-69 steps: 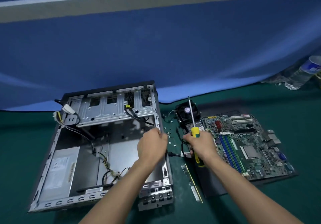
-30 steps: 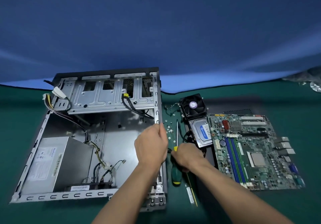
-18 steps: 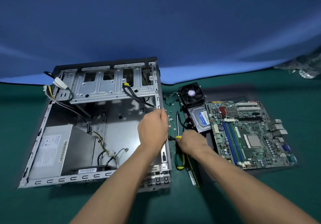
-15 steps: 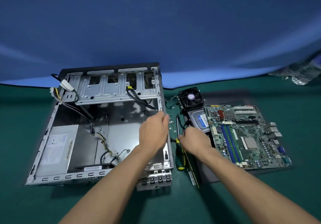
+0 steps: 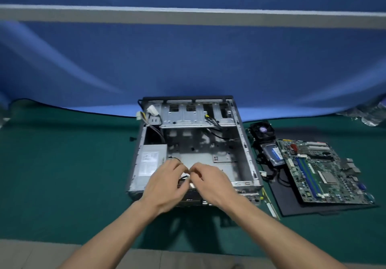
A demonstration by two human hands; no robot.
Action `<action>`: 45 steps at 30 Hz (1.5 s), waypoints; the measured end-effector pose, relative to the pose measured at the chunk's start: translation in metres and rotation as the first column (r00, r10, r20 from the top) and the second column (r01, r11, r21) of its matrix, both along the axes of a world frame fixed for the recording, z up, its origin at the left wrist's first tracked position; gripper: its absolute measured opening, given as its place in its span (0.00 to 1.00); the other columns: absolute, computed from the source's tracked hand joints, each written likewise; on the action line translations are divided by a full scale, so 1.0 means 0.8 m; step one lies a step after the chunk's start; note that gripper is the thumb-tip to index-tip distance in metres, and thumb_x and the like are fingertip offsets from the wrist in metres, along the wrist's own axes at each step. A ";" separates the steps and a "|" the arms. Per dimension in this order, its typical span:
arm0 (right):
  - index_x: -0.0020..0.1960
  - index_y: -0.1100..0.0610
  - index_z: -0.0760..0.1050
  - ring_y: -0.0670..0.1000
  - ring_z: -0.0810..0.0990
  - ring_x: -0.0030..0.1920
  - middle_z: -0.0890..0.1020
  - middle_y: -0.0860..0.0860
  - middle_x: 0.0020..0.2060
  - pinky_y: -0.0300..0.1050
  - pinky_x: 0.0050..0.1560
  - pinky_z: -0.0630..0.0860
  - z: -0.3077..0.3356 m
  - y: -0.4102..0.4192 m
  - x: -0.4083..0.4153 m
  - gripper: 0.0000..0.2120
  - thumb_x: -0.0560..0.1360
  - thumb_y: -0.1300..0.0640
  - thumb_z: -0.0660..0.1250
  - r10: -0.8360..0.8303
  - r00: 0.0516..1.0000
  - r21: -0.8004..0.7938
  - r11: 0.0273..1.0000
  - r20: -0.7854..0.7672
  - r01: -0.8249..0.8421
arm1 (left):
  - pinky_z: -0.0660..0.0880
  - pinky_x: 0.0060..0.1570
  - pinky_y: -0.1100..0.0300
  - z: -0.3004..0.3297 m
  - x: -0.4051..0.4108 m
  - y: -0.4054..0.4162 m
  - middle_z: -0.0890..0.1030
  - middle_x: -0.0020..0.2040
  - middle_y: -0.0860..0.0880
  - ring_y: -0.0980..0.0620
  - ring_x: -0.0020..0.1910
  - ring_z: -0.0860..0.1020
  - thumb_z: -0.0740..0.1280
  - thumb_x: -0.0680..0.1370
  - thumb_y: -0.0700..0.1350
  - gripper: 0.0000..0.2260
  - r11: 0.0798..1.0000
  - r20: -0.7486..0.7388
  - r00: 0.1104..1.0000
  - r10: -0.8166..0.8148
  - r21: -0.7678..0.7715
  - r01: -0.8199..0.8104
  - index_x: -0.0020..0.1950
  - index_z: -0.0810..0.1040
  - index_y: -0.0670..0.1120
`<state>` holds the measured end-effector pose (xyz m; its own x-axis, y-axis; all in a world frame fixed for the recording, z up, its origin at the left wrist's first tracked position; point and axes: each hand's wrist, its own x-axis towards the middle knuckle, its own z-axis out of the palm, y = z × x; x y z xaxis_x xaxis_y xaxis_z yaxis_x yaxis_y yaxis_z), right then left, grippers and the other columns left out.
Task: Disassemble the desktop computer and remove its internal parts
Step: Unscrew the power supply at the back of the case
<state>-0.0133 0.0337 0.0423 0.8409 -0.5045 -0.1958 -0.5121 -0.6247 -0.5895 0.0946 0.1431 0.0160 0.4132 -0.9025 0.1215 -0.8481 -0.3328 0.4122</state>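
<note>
The open desktop case (image 5: 247, 153) lies flat on the green mat, its drive cage at the far end. A grey power supply (image 5: 149, 162) sits inside along the left wall. Both hands meet over the case's near edge. My left hand (image 5: 167, 183) and my right hand (image 5: 211, 182) have curled fingers that pinch a thin black cable with a small white connector (image 5: 186, 177) between them. Where the cable ends is hidden under the hands.
To the right of the case lie a cooler fan (image 5: 262, 130), a hard drive (image 5: 273, 153) and the motherboard (image 5: 319, 168) on a black side panel (image 5: 292, 208). Memory sticks (image 5: 271, 206) lie by the case's near right corner. Loose power cables (image 5: 150, 114) hang at the far left corner.
My left hand has left the case's right wall and my right hand has let go of the screwdriver. Both now meet inside the case's near end on a cable.
</note>
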 end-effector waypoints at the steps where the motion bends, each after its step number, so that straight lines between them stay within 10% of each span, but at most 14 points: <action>1: 0.57 0.50 0.74 0.54 0.77 0.51 0.81 0.50 0.52 0.46 0.45 0.70 -0.004 0.012 0.006 0.13 0.77 0.51 0.55 -0.003 1.000 -0.001 1.000 -0.031 0.003 | 0.67 0.55 0.61 0.000 0.007 0.015 0.74 0.55 0.54 0.54 0.56 0.70 0.59 0.75 0.52 0.16 1.000 -0.015 1.000 -0.012 0.015 0.013 0.58 0.76 0.48; 7: 0.52 0.55 0.77 0.57 0.78 0.50 0.82 0.56 0.50 0.47 0.46 0.68 -0.008 0.048 0.038 0.19 0.80 0.45 0.51 0.011 0.974 -0.146 0.988 -0.227 -0.045 | 0.51 0.72 0.58 -0.021 0.045 0.068 0.56 0.75 0.49 0.50 0.74 0.54 0.67 0.73 0.52 0.33 0.970 0.114 0.991 -0.064 0.239 0.035 0.74 0.58 0.49; 17: 0.56 0.54 0.79 0.57 0.78 0.54 0.82 0.55 0.52 0.45 0.49 0.72 -0.010 0.054 0.050 0.17 0.80 0.48 0.55 -0.116 0.935 -0.273 0.962 -0.335 0.022 | 0.39 0.73 0.51 -0.041 0.071 0.058 0.41 0.77 0.42 0.44 0.76 0.41 0.60 0.77 0.38 0.36 0.931 0.355 0.919 -0.170 0.364 0.032 0.77 0.41 0.51; 21: 0.56 0.55 0.79 0.58 0.79 0.53 0.82 0.56 0.52 0.45 0.48 0.73 -0.013 0.054 0.058 0.17 0.80 0.48 0.55 -0.136 0.927 -0.323 0.946 -0.349 0.018 | 0.37 0.72 0.51 -0.044 0.072 0.053 0.40 0.77 0.41 0.44 0.76 0.40 0.57 0.77 0.40 0.35 0.938 0.347 0.927 -0.142 0.345 0.014 0.77 0.40 0.52; 29: 0.55 0.54 0.80 0.57 0.79 0.54 0.83 0.55 0.51 0.43 0.47 0.72 -0.013 0.045 0.068 0.16 0.79 0.48 0.57 -0.168 0.912 -0.378 0.926 -0.375 0.015 | 0.38 0.72 0.58 -0.017 0.106 0.043 0.40 0.77 0.46 0.51 0.76 0.40 0.57 0.77 0.52 0.28 0.940 -0.125 0.981 -0.151 0.290 0.182 0.76 0.54 0.57; 45: 0.52 0.58 0.77 0.56 0.80 0.52 0.82 0.54 0.51 0.43 0.40 0.67 -0.026 0.038 0.102 0.15 0.79 0.52 0.54 -0.114 0.872 -0.437 0.891 -0.476 -0.122 | 0.40 0.72 0.61 -0.040 0.118 0.028 0.51 0.78 0.52 0.54 0.76 0.48 0.56 0.78 0.58 0.28 0.995 0.089 0.995 -0.042 0.098 0.033 0.76 0.57 0.52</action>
